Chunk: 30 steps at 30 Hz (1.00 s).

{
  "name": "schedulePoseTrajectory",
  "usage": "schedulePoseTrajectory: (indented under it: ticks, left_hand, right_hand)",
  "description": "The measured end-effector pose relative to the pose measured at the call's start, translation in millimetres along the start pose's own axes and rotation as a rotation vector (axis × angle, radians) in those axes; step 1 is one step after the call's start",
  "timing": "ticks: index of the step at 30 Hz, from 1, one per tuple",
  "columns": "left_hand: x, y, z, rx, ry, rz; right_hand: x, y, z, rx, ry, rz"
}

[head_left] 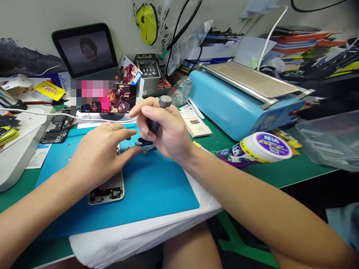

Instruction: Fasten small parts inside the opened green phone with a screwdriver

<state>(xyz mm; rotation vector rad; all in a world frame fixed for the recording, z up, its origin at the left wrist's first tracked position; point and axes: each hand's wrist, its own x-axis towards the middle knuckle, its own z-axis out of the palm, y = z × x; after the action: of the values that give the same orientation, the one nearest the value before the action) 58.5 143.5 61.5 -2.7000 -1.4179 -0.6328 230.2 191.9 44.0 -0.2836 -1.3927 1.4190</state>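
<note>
My right hand (165,127) is closed around a dark screwdriver (165,101) with a round grey cap; its tip is hidden behind my fingers. Palm down, my left hand (102,149) lies over an opened phone (106,194), its thumb and fingers apart and pointing right. The hand hides most of the phone; the lower end, with bare inner parts, shows below it. Just right of my left fingertips, small dark and metallic pieces (146,146) rest on the blue mat (159,186).
Behind the mat stand a phone playing video (123,99) and a smart display (86,52). A blue machine (224,101) with a metal top plate is at right, near a white-lidded tub (263,147) and a clear plastic box (328,138). Another opened phone (57,127) lies left.
</note>
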Motion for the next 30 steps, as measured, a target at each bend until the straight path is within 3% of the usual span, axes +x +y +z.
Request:
schedulePoseTrajectory:
  ticks: [12,24,30]
  left_hand:
    - [-14.0,0.0,13.8,-0.154,0.094,0.156]
    - [-18.5,1.8,9.8,0.108,0.229,0.359]
    - [-20.4,2.0,5.8,0.206,0.244,0.431]
  right_hand:
    - [-12.1,-1.4,10.9,0.030,-0.103,-0.039]
    - [-11.1,-4.9,8.8,0.030,-0.080,-0.037]
    - [-11.5,-7.3,7.7,0.022,-0.087,-0.054]
